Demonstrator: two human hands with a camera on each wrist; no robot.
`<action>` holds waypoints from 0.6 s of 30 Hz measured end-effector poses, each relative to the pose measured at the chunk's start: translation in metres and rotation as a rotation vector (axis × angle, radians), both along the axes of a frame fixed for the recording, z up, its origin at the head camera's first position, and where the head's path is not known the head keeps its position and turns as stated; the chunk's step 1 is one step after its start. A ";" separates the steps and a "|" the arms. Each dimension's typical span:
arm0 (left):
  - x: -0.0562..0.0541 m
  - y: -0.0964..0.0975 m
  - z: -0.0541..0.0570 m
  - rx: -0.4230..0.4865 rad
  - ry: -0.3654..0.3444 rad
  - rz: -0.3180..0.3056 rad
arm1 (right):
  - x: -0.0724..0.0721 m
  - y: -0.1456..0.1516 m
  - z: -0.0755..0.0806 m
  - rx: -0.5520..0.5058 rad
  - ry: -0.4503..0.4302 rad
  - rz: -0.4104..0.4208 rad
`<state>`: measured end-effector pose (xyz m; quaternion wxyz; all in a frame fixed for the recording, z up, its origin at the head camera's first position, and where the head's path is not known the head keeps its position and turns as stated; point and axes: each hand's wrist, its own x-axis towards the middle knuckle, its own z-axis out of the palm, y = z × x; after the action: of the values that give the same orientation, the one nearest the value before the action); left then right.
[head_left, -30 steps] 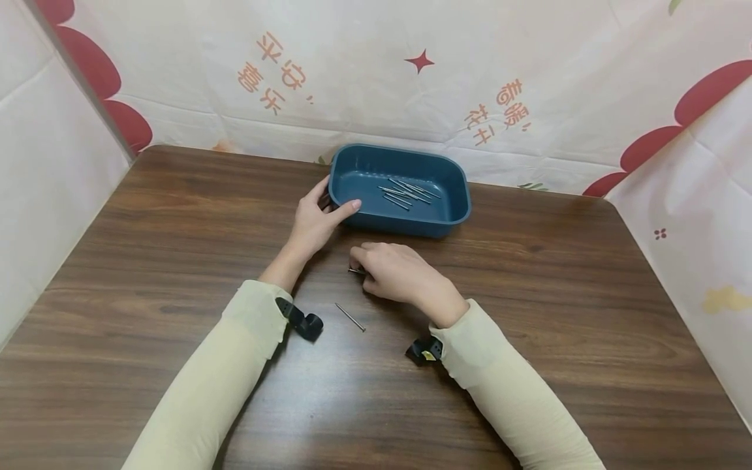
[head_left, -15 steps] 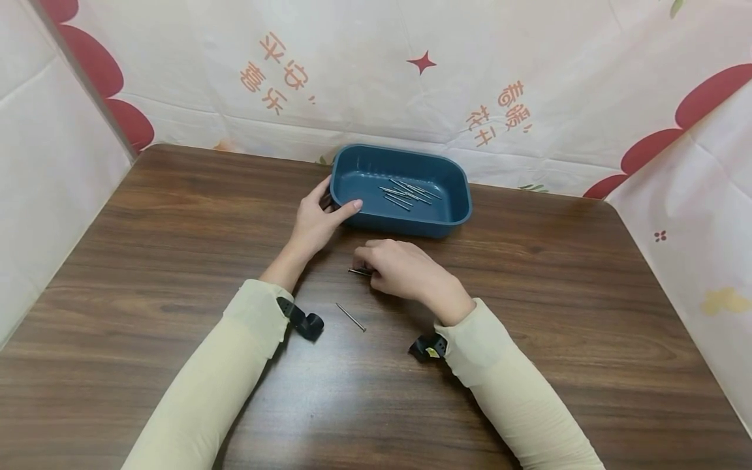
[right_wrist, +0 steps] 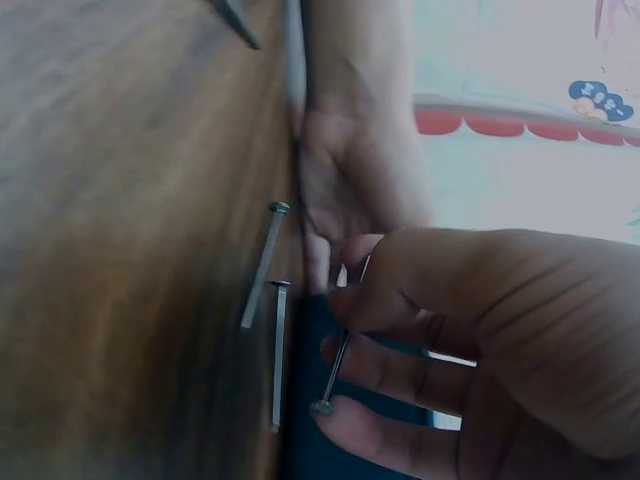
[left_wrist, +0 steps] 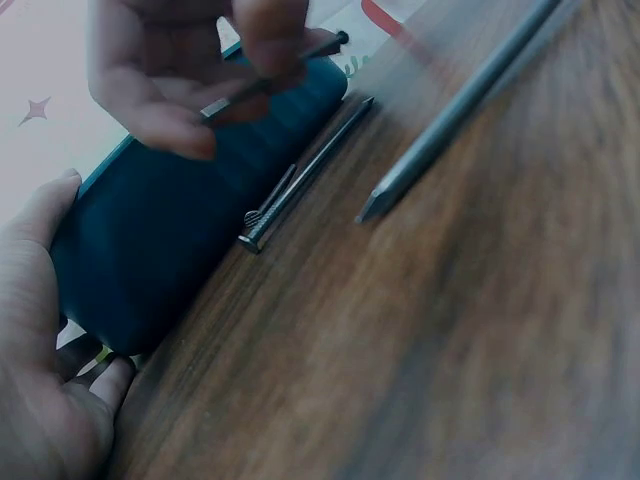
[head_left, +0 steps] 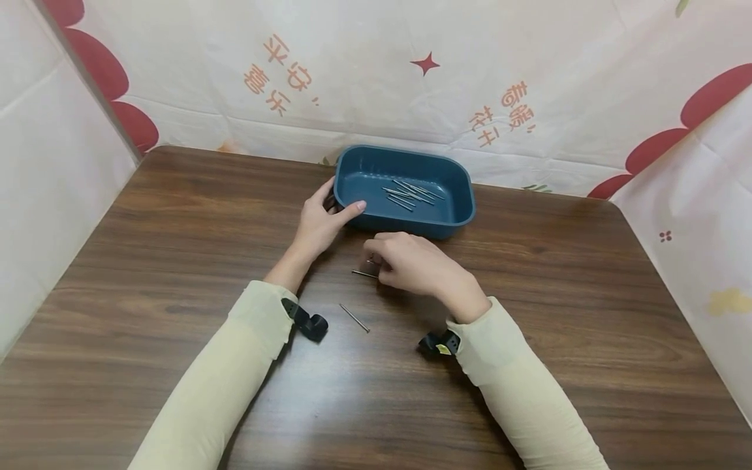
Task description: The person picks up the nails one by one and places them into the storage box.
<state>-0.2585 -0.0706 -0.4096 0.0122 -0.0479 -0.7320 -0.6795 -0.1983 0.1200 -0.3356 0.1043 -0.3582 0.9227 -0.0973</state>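
My left hand (head_left: pixel 317 225) grips the left end of a blue plastic tray (head_left: pixel 399 224), thumb over the rim and fingers along the outside. Several nails (head_left: pixel 411 194) lie in a loose pile inside. In front of the tray my right hand (head_left: pixel 414 264) pinches a steel nail (right_wrist: pixel 338 368) between thumb and fingers, raised off the table. Below that hand, two nails lie close together on the wood; the right wrist view shows one nail (right_wrist: pixel 265 265) beside another nail (right_wrist: pixel 279 355). Nearer to me, a single nail (head_left: pixel 355 318) lies slanted between the forearms.
The brown wooden table (head_left: pixel 546 274) carries everything. A pale printed curtain (head_left: pixel 376 85) hangs close behind the tray, with more cloth at both sides. A black wrist camera (head_left: pixel 311 326) sits on the left cuff, another black camera (head_left: pixel 437 344) on the right.
My right hand has risen and shifted slightly right, now with a nail in its fingers, uncovering more of a nail beneath. My left hand stays on the tray.
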 end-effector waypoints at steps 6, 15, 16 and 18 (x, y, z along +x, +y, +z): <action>0.000 0.000 0.000 0.001 0.009 0.002 | -0.005 0.007 0.015 -0.052 -0.017 0.011; -0.002 0.000 -0.003 0.029 0.027 -0.014 | -0.027 0.021 0.038 -0.076 -0.010 0.044; -0.003 0.000 -0.003 0.030 0.027 -0.015 | -0.031 0.022 0.040 -0.079 -0.016 0.048; -0.003 0.000 -0.002 0.025 0.022 -0.015 | -0.038 0.025 0.042 -0.083 -0.029 0.049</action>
<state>-0.2613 -0.0702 -0.4114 0.0159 -0.0605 -0.7229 -0.6881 -0.2365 0.1453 -0.2940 0.1049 -0.3832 0.9072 -0.1380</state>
